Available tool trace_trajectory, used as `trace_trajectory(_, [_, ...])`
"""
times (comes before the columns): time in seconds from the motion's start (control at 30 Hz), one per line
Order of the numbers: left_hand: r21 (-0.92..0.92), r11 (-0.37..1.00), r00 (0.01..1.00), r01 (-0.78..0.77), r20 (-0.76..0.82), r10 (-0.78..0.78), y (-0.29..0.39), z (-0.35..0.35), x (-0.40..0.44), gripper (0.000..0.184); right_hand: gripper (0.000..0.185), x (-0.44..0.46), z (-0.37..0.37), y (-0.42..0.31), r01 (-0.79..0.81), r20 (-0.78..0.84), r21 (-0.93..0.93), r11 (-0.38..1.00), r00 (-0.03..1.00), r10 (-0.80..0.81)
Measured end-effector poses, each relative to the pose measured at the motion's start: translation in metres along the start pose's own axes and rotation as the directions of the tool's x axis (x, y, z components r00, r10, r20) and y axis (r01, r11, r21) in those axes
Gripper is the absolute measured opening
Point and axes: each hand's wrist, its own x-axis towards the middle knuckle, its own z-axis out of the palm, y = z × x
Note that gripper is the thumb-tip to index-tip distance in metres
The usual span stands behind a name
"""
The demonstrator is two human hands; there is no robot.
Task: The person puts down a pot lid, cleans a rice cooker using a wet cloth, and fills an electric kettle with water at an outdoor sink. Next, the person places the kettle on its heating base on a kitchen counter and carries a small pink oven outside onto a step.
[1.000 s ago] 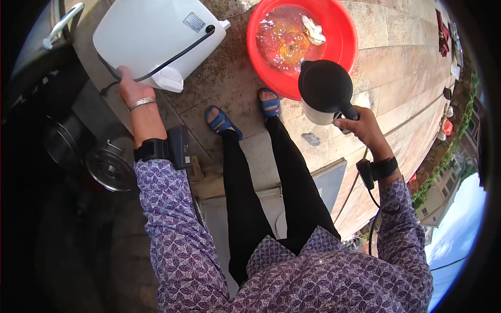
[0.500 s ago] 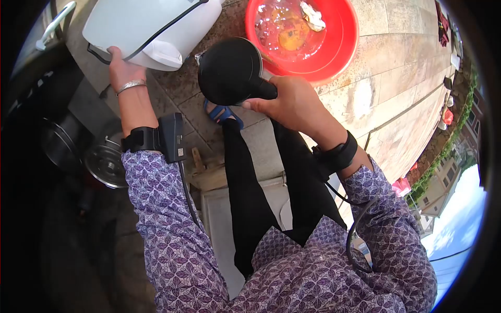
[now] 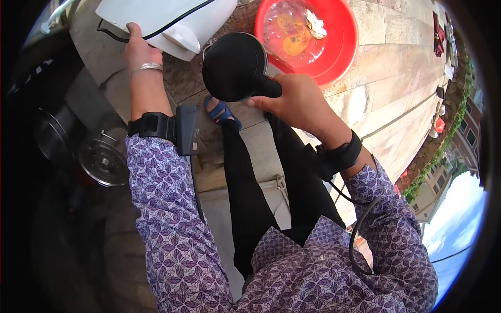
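Note:
In the head view my right hand (image 3: 305, 101) is closed around the handle of a black-lidded kettle (image 3: 233, 67), seen from above. To its left, my left hand (image 3: 142, 48) grips the lower edge of a white plastic container (image 3: 156, 21). The thumb lies on the near side, by the container's curved black handle (image 3: 180, 19); the other fingers are partly hidden. The container's top runs out of view. Beyond the kettle stands a red basin (image 3: 339, 57) with clear liquid, a yellow-orange patch and a crumpled white cloth (image 3: 315, 24).
A lidded metal pot (image 3: 103, 161) stands in shadow at the left, beside another dark pot (image 3: 52, 136). My foot in a blue sandal (image 3: 222, 112) is on the tiled floor below the kettle. Pale stone paving (image 3: 402, 68) stretches to the right.
My left hand and the white container have shifted right and upward in the view. The kettle in my right hand has moved slightly right and up.

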Motion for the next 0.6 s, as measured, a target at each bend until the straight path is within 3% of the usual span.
trace_trajectory(0.23, [0.023, 0.999, 0.997, 0.022, -0.071, -0.02, 0.008, 0.009, -0.002, 0.045, 0.045, 0.021, 0.011, 0.027, 0.054, -0.017, 0.073, 0.996, 0.998, -0.053])
trace_trajectory(0.37, [0.062, 0.998, 0.999, 0.023, -0.045, -0.02, 0.008, 0.005, -0.005, 0.045, 0.048, 0.02, 0.009, 0.05, -0.009, -0.023, 0.187, 0.982, 1.0, 0.014])
trace_trajectory(0.43, [0.046, 0.999, 0.997, 0.016, -0.072, -0.013, 0.006, 0.003, -0.008, 0.047, 0.055, 0.015, 0.004, 0.058, -0.102, 0.013, 0.2, 0.974, 0.995, 0.102])
trace_trajectory(0.53, [0.075, 0.997, 0.986, 0.009, -0.168, 0.004, -0.005, -0.011, -0.022, 0.052, 0.052, 0.003, 0.001, 0.083, -0.095, -0.048, 0.285, 0.954, 0.992, 0.113])
trace_trajectory(0.6, [0.003, 0.998, 0.984, -0.069, -0.162, 0.069, -0.018, -0.036, -0.034, 0.05, 0.05, -0.008, -0.007, 0.091, -0.173, -0.018, 0.295, 0.94, 0.982, 0.186])
